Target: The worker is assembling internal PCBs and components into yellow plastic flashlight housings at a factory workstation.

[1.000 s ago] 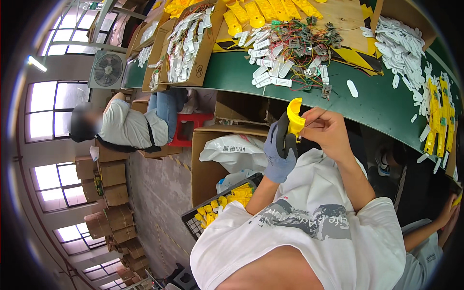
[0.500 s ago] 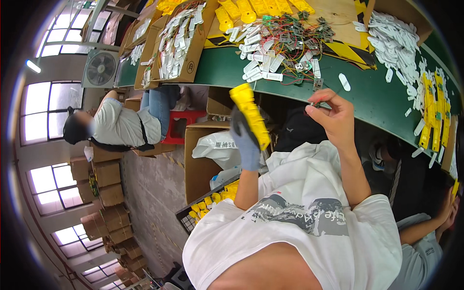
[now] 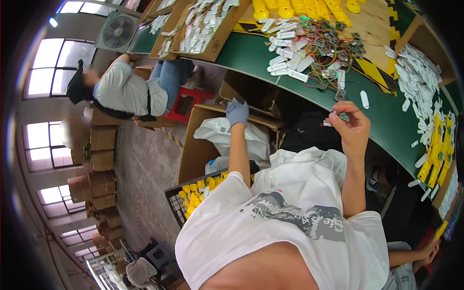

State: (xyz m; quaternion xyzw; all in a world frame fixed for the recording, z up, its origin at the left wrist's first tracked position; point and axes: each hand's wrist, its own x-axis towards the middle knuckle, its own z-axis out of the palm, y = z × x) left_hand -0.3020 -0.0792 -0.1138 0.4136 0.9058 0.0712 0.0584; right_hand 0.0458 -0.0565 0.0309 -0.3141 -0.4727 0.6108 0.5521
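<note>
At the near edge of the green table [image 3: 244, 54]: right hand [image 3: 354, 126], bare, thumb and forefinger pinched on one small wired component [image 3: 328, 122], which hangs clear of the tabletop. Left hand [image 3: 237, 112], blue-grey glove, over a cardboard box [image 3: 191, 151] with white plastic bag [image 3: 235, 139]; its finger closure cannot be told. On the table: one heap of wired parts [image 3: 314, 50]; one loose white oval piece [image 3: 365, 99]. Near the left elbow: yellow pieces [image 3: 195, 194], crated.

gap: green bench strip [image 3: 241, 55] | blocked left: carton [image 3: 222, 38] | blocked right: wired heap [image 3: 316, 48]
</note>
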